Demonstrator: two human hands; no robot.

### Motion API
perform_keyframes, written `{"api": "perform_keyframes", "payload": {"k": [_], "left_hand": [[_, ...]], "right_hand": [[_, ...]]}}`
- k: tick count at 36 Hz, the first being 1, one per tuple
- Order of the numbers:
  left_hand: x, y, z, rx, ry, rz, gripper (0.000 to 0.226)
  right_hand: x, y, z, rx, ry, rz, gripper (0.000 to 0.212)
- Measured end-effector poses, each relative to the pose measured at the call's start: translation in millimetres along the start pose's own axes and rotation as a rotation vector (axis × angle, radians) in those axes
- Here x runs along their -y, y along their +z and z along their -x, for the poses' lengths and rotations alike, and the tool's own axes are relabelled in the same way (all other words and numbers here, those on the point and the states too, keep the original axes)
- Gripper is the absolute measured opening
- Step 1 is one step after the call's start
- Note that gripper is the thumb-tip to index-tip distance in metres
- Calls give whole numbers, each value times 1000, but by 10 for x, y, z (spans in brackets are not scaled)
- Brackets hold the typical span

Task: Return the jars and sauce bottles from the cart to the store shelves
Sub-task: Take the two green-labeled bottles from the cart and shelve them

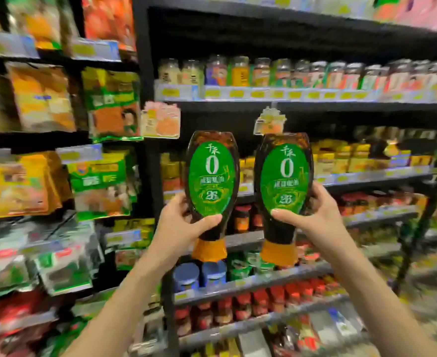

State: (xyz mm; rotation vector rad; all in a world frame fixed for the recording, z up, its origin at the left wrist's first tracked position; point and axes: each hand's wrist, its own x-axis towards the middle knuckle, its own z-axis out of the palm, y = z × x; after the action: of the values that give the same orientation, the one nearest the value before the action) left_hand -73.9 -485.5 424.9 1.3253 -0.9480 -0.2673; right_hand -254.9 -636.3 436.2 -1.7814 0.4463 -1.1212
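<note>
Shelves (263, 95) were packed tight with jars and packets; image blurry there, no free gap seen. Risk, my guess: pushing bottle in could knock neighbour jars down.

Left bottle (212, 176) and right bottle (284, 181) were held up side by side, apart, in front of middle shelves. Both upside down, orange caps at bottom, dark sauce inside, nearly full. Risk: smooth, heavy, could slip.

Left hand (181, 222) wrapped low on left bottle, thumb across front. Right hand (312, 217) wrapped right bottle same way.
</note>
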Motion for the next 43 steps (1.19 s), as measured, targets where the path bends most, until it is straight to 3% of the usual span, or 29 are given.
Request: {"api": "perform_keyframes", "payload": {"k": [6,10,14,18,20,22,24,27,29,31,43], "left_hand": [[79,1605,-273,233,-4,148,49],[81,2534,-372,349,-4,242,44],[52,3334,-488,471,21,280,42],[55,4104,-638,580,34,327,42],[67,4496,-711,625,49,339,44],[85,4890,-793,666,62,361,48],[116,5296,-883,709,64,395,51],[182,5915,-1053,770,70,414,47],[222,6312,-1182,809,79,416,45],[242,6685,-1301,840,78,410,48],[387,8672,-1761,948,90,461,55]], "right_hand": [[-68,-1463,70,-238,40,143,47],[-101,-2276,160,-368,74,237,52],[-228,-2966,237,-505,92,274,89],[-323,-3537,252,-611,109,322,55],[-422,-3837,235,-649,107,349,67],[-518,-4133,196,-705,108,341,98],[-604,-4425,134,-739,111,344,105],[-732,-4844,0,-796,122,368,96],[-810,-5114,-109,-815,107,395,67],[-870,-5372,-235,-828,87,404,55],[-1510,-6966,-761,-907,56,409,56]]}}
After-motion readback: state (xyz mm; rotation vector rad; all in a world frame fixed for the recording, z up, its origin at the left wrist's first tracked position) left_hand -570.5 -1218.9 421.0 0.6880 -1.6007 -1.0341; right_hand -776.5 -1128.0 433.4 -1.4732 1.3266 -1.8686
